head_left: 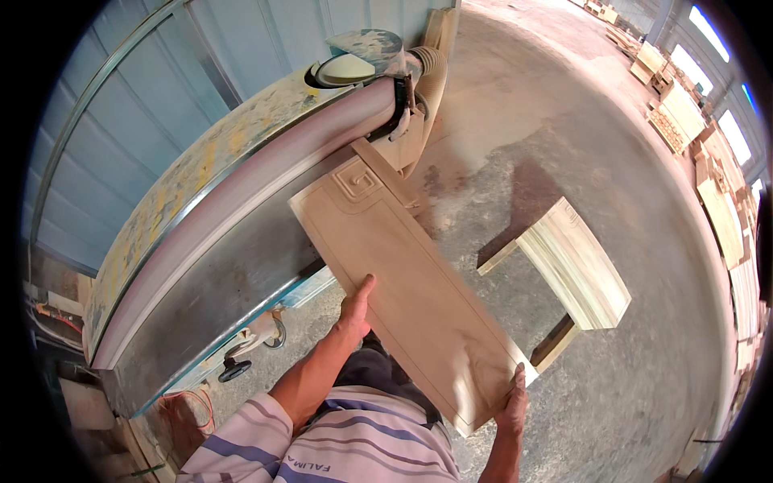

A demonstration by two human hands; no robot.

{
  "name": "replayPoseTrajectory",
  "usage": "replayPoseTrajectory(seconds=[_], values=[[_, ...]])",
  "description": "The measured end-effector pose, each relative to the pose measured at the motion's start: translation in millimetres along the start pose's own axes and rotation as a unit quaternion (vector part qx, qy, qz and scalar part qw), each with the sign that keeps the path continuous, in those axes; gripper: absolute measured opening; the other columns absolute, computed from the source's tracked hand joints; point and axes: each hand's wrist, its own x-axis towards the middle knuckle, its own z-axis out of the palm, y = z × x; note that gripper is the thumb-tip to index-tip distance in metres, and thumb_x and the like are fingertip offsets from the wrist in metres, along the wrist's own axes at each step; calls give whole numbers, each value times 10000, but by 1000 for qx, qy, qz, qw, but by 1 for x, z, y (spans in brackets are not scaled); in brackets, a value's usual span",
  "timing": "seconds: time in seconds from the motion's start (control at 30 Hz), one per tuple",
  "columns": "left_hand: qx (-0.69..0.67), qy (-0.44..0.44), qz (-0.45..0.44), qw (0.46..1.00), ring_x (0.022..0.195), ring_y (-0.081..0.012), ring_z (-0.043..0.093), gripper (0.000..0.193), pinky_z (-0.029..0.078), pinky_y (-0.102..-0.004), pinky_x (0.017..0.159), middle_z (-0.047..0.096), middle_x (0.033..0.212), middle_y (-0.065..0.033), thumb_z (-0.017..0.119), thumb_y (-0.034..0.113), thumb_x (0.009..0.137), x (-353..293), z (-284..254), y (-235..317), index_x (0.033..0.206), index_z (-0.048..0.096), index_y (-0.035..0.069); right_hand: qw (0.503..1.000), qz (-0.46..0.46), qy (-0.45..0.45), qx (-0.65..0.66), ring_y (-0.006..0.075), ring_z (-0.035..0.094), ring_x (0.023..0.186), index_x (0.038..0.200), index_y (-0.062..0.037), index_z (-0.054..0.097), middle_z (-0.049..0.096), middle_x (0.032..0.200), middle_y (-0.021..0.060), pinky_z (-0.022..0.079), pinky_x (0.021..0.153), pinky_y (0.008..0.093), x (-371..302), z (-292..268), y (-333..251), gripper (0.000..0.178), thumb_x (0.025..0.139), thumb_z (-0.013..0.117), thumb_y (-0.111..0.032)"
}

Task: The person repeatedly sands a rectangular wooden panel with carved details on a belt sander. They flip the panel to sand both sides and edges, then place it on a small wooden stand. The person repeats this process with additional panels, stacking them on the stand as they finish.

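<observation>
A long wooden panel (419, 298) with a grooved border line and a carved square spiral at its far end lies across both my hands, slanting from far left to near right. My left hand (354, 310) grips its left edge near the middle, thumb on top. At the near right corner my right hand (513, 401) is closed on the panel, with the fingers mostly hidden beneath. The panel's far end is over the end of the metal table (217, 258) of a belt sander, close to its pinkish sanding belt (266, 169); whether it touches the table I cannot tell.
Pale wooden boards (576, 266) rest on a low wooden support on the concrete floor to the right. A ribbed hose (431, 80) runs at the sander's far end. Black handwheel (235, 370) sticks out below the table. Wood stacks (680, 113) line the far right.
</observation>
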Motion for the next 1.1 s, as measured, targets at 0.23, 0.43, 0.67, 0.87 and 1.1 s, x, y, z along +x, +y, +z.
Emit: replayPoseTrajectory(seconds=[0.23,0.43,0.67,0.87,1.1], values=[[3,22,17,1000,1090,-302,522,721,456,-487,889,510,1214,-146,750,380,717,25,-7,11,1253,440,10,999,24,48,9,246,500,1145,1301,-11,402,484,1269,130,415,979,378,1,46,-8,530,936,449,-392],[16,23,8,1000,1145,-291,483,642,415,-490,930,501,1250,-100,695,393,770,43,-15,25,1265,447,69,999,11,45,28,248,497,1144,1300,-35,413,488,1271,106,415,978,385,17,39,13,519,928,469,-392],[11,15,17,1000,1135,-287,489,627,414,-492,927,516,1231,-102,702,383,769,58,-22,39,1252,459,65,997,26,66,25,251,496,1149,1295,-34,416,487,1279,108,417,974,388,28,45,23,555,912,478,-430],[14,25,14,999,1124,-284,498,657,433,-478,914,513,1229,-115,722,375,749,60,-17,47,1252,455,47,997,11,79,12,253,515,1124,1282,-2,416,498,1256,125,427,963,377,34,55,28,558,914,474,-417],[18,31,31,999,1104,-290,514,721,459,-465,894,506,1225,-143,749,367,718,53,-14,51,1261,433,14,994,-3,109,-31,255,525,1108,1282,9,416,497,1243,138,436,951,370,30,72,21,570,909,476,-417]])
